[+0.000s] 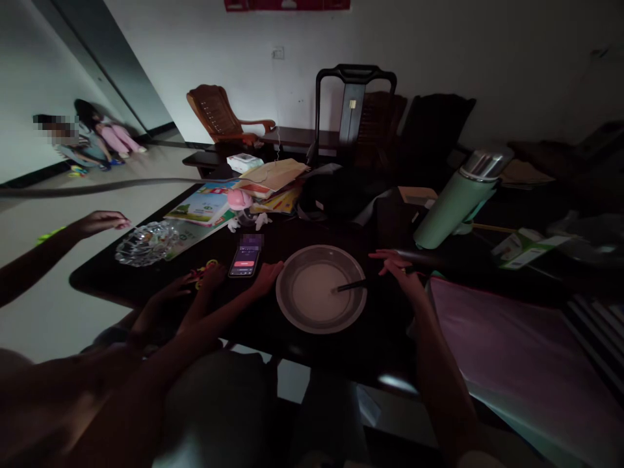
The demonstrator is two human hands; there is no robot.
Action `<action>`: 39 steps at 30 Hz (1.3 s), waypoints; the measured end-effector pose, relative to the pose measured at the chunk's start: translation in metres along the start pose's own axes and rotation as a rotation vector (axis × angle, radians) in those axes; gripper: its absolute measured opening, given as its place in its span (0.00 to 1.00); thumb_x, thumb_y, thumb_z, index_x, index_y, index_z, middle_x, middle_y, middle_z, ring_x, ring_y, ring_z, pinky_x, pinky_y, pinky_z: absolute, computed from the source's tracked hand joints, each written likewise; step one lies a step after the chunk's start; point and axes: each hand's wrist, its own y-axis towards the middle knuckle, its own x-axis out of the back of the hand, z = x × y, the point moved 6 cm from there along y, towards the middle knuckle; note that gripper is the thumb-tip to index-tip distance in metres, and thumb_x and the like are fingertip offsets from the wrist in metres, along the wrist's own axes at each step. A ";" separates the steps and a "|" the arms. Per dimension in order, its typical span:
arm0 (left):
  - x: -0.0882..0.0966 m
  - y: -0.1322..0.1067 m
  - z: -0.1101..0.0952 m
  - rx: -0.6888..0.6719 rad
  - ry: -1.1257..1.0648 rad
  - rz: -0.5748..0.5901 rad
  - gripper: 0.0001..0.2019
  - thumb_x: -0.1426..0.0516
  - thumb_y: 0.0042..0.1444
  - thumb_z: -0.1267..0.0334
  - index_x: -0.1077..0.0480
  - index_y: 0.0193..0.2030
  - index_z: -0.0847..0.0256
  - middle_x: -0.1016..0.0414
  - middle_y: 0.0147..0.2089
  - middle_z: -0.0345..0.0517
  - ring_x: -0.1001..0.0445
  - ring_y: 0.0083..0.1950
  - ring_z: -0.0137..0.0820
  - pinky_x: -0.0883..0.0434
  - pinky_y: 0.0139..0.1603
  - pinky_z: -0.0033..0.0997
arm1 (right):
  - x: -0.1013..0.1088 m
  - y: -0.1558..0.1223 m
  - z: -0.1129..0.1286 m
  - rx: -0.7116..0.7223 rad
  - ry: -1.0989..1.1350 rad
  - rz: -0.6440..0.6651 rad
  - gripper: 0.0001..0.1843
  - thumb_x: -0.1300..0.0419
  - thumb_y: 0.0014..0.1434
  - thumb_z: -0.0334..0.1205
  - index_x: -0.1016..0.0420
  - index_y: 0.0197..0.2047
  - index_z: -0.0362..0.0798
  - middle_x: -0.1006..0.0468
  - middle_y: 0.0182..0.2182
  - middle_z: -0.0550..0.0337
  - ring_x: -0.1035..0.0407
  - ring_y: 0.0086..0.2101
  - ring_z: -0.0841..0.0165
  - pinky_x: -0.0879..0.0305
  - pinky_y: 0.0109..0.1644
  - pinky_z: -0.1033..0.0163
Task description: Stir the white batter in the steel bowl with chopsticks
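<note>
A round, pale basin (284, 300) stands on the dark table, holding a cloudy, light liquid (316, 296). My left hand (267, 278) is closed at the basin's left rim, its fingers dim in the shadow. A thin dark stick (351, 285) lies in the liquid and leans over the right rim; its tip is under the surface, so its kind cannot be told. Just right of the basin, my right hand (397, 268) hovers near the stick with fingers apart, a ring on one, and nothing in it. A lit phone (245, 257) lies left of the basin.
Another person's hands (207, 278) hold colourful bands at the left edge; another arm (97, 224) reaches over a glass bowl (146, 244). Books (202, 201), a pink-topped toy (240, 200), a black bag (336, 192), a green thermos (451, 205) and a pinkish folder (507, 331) surround the basin.
</note>
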 end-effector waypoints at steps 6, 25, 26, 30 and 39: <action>-0.012 -0.018 -0.016 0.162 -0.275 0.043 0.29 0.56 0.65 0.42 0.31 0.58 0.62 0.26 0.58 0.50 0.35 0.66 0.46 0.26 0.58 0.44 | -0.031 -0.001 0.002 0.033 0.009 0.161 0.17 0.42 0.62 0.54 0.18 0.29 0.56 0.17 0.47 0.57 0.32 0.55 0.56 0.39 0.61 0.43; -0.011 0.110 0.056 -0.155 0.700 -0.011 0.22 0.57 0.62 0.49 0.43 0.21 0.59 0.42 0.19 0.35 0.43 0.26 0.26 0.42 0.28 0.27 | 0.003 0.000 0.000 0.003 -0.006 -0.057 0.24 0.45 0.64 0.56 0.24 0.22 0.54 0.16 0.45 0.58 0.32 0.55 0.56 0.42 0.63 0.42; -0.010 0.109 0.057 -0.153 0.705 -0.012 0.23 0.58 0.62 0.48 0.43 0.21 0.59 0.43 0.19 0.35 0.44 0.26 0.26 0.43 0.27 0.27 | 0.001 0.000 0.000 -0.006 0.013 -0.028 0.24 0.46 0.64 0.56 0.24 0.21 0.54 0.16 0.44 0.58 0.31 0.54 0.56 0.41 0.62 0.43; -0.008 0.107 0.059 -0.173 0.682 -0.001 0.24 0.59 0.62 0.46 0.45 0.20 0.59 0.45 0.19 0.35 0.45 0.25 0.26 0.45 0.26 0.27 | -0.030 -0.001 0.000 -0.016 0.054 0.158 0.20 0.44 0.63 0.56 0.20 0.27 0.56 0.16 0.43 0.57 0.30 0.53 0.56 0.38 0.60 0.44; -0.007 0.110 0.059 -0.188 0.700 -0.012 0.23 0.57 0.62 0.46 0.44 0.21 0.59 0.43 0.19 0.36 0.44 0.26 0.26 0.43 0.29 0.29 | -0.005 0.000 -0.005 0.006 -0.008 0.031 0.23 0.46 0.65 0.55 0.21 0.24 0.55 0.17 0.48 0.59 0.34 0.57 0.56 0.44 0.64 0.42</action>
